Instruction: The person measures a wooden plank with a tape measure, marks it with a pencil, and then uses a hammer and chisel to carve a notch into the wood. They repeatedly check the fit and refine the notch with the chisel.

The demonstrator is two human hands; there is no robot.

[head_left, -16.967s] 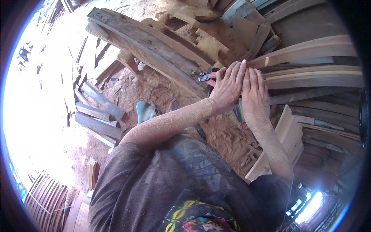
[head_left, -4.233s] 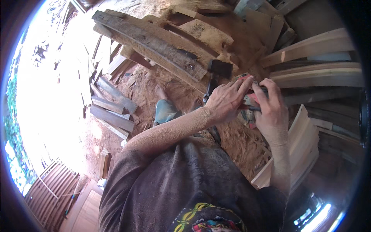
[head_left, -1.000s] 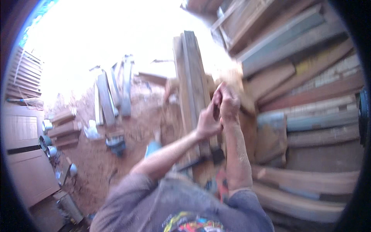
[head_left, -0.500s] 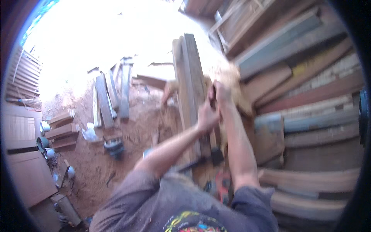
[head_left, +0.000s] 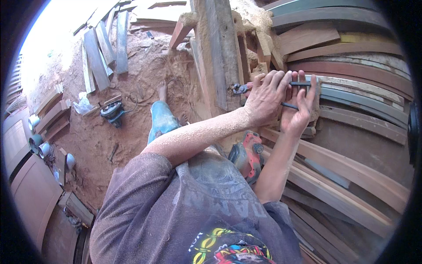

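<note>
A pair of pincers (head_left: 239, 89) has its metal jaws at the near end of a thick grey-brown wooden beam (head_left: 223, 57); whether they grip a nail there is too small to tell. My left hand (head_left: 266, 99) lies over the tool, fingers across its handles, its forearm dusted with sawdust. Against it, on the right, my right hand (head_left: 299, 105) holds the dark handle ends, palm toward me and fingers partly stretched. Both handles pass between the hands, and part of them is hidden by my fingers.
A red-and-black power tool (head_left: 248, 154) sits by my waist. Stacked boards (head_left: 351, 176) line the right side. On the sandy floor at left are another power tool (head_left: 113, 112), a plastic bag (head_left: 82, 104) and planks (head_left: 96, 59). Wooden offcuts (head_left: 259, 46) stand beside the beam.
The view has tilted downward. My hands have come nearer and to the right, off the beam's middle, and the pincers now show at its near end. A dark hammer-like tool is out of sight.
</note>
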